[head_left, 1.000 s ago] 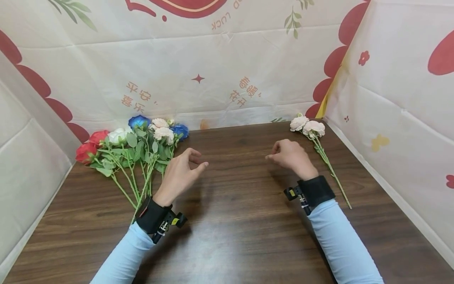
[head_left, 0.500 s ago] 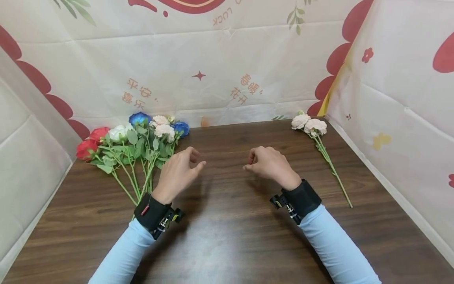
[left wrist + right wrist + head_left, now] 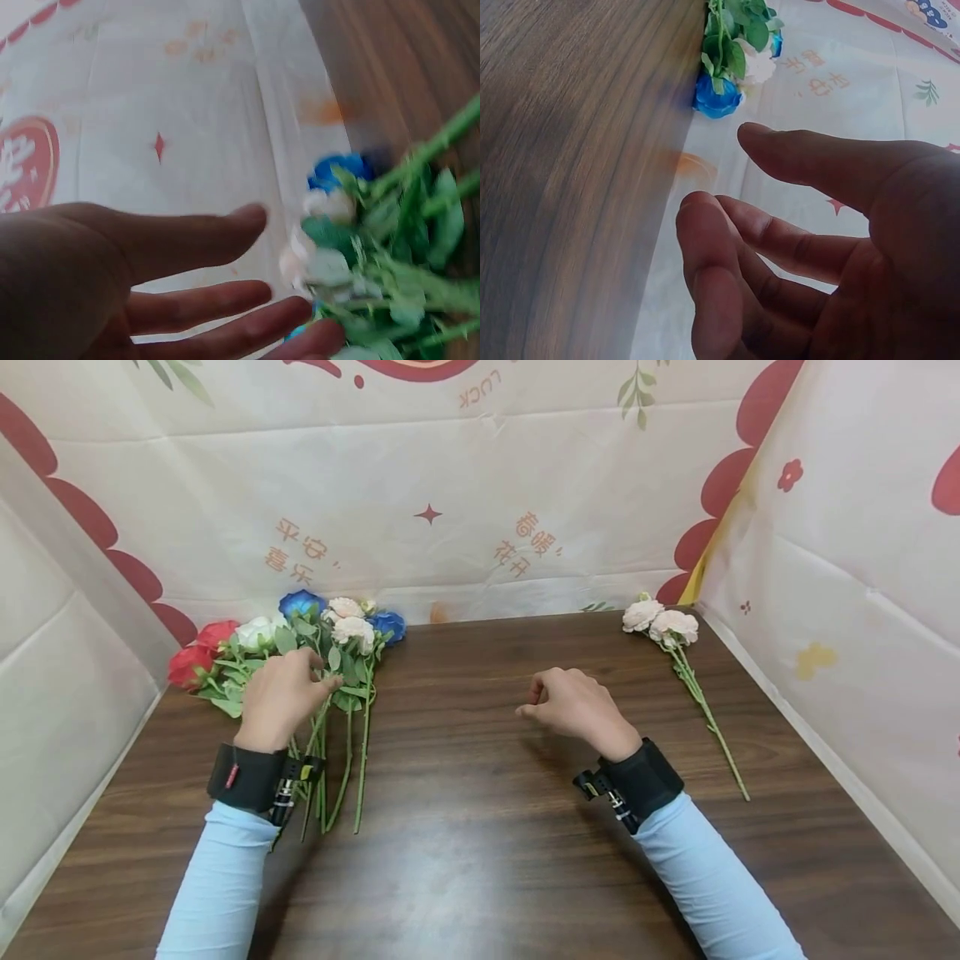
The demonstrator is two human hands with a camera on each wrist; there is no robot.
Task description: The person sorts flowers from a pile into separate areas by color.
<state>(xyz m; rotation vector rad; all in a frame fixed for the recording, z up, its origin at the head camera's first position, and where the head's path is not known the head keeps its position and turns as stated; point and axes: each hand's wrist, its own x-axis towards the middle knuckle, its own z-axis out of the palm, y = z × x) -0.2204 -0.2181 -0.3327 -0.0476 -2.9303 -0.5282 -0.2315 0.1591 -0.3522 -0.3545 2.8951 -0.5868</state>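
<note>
My left hand point(image 3: 281, 700) hovers over the bunch of artificial flowers at the left of the table, thumb and fingers apart with nothing between them. That bunch has red roses point(image 3: 191, 667), a white rose point(image 3: 258, 632), blue roses point(image 3: 302, 603) and pale pink flowers point(image 3: 353, 632), with green stems fanning toward me. Some stems and leaves are hidden behind the hand. Over the middle right of the table, my right hand point(image 3: 573, 706) is loosely bent and holds nothing. A separate pale pink flower stem point(image 3: 701, 697) lies to its right.
The dark wooden table point(image 3: 450, 843) is walled by a printed white cloth point(image 3: 375, 468) at the back and on both sides. Flower heads at the back left and back right lie close to the rear cloth.
My left hand has moved left, from beside the bunch to over its stems. My right hand first moved left, away from the single pink stem, then stayed nearly still.
</note>
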